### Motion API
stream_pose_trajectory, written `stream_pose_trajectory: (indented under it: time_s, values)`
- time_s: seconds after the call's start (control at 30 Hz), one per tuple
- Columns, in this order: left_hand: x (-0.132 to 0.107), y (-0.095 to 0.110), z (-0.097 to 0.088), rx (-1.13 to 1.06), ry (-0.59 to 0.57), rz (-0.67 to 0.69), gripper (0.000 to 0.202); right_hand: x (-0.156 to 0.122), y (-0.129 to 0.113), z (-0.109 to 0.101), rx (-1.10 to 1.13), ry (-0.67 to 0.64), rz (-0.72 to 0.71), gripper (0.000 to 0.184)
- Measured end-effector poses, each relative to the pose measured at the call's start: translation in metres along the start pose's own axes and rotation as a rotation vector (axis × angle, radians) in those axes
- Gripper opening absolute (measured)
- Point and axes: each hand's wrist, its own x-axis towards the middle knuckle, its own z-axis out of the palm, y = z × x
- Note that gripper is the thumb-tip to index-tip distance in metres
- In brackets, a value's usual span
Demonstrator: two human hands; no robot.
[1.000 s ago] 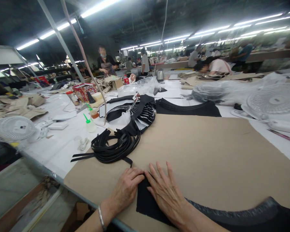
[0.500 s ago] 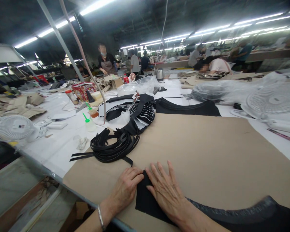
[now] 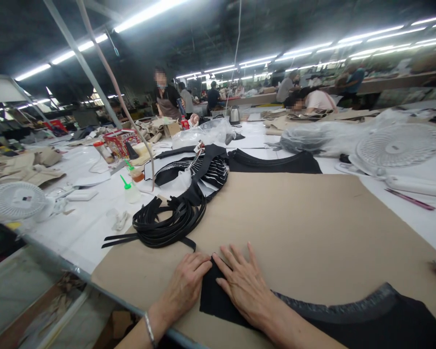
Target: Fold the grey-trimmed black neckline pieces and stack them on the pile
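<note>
A curved black fabric piece (image 3: 356, 320) lies at the front of a beige sheet (image 3: 290, 218), a shiny dark band running along its inner curve. At the piece's left corner is my left hand (image 3: 187, 281), fingers curled together on the edge and thumb mostly hidden. My right hand (image 3: 245, 286) lies flat just beside it, fingers spread, pressing on the black fabric. A coil of black strips (image 3: 169, 223) rests beyond my left hand, two ends sticking out leftward.
Black curved pieces (image 3: 276, 162) lie behind the beige sheet. Green-tipped bottles (image 3: 131, 191) stand left of a hanging cord. White fans sit at left (image 3: 16, 201) and right (image 3: 399, 145). Pink-handled tweezers (image 3: 410, 198) lie at right. An apron-wearing person (image 3: 167, 99) stands across the table.
The view has turned slightly right, so most things sit further left. Both hands keep their places on the black fabric. The standing person across the table has straightened and shifted.
</note>
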Motion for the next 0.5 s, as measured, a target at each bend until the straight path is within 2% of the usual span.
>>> stream_pose_trajectory:
  time_s: [0.1,0.27,0.5]
  values:
    - [0.0,0.0,0.0,-0.019,-0.006,-0.008,0.037,0.004,-0.003,-0.004,0.05,0.003,0.053,0.046]
    - [0.0,-0.003,-0.001,-0.148,0.029,-0.052,0.04,0.002,0.002,-0.027,0.124,0.019,0.192,0.042]
    - [0.012,0.007,0.001,-0.228,0.108,-0.254,0.025,-0.016,0.0,-0.031,0.142,0.026,0.237,0.037]
